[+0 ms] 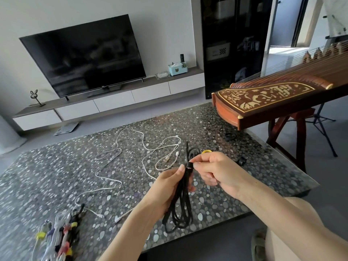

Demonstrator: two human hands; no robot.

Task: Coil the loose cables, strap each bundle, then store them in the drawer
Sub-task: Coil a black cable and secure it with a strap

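Black braided cable (180, 204), coiled in long loops, sits gripped in left hand (165, 187); right hand (216, 170) pinches its strap (189, 165).

Dark tabletop (56, 176), speckled all over with pale pebble shapes, glossy in places. Carries across the middle loose white cables (130, 129), sprawled in open loops and crossing one another, uncoiled and unstrapped. Two plug ends (101, 216) near the front edge, lying just apart; two more connectors (166, 159) close together inside the far loops. At the near left corner, a heap of strapped bundles (56, 236), white and dark cords side by side, bound with yellow, red and blue ties. Farther right, a yellow strap ring (206, 151), flat on the top. Toward the right edge, two small black rings (229, 136), well apart from each other.
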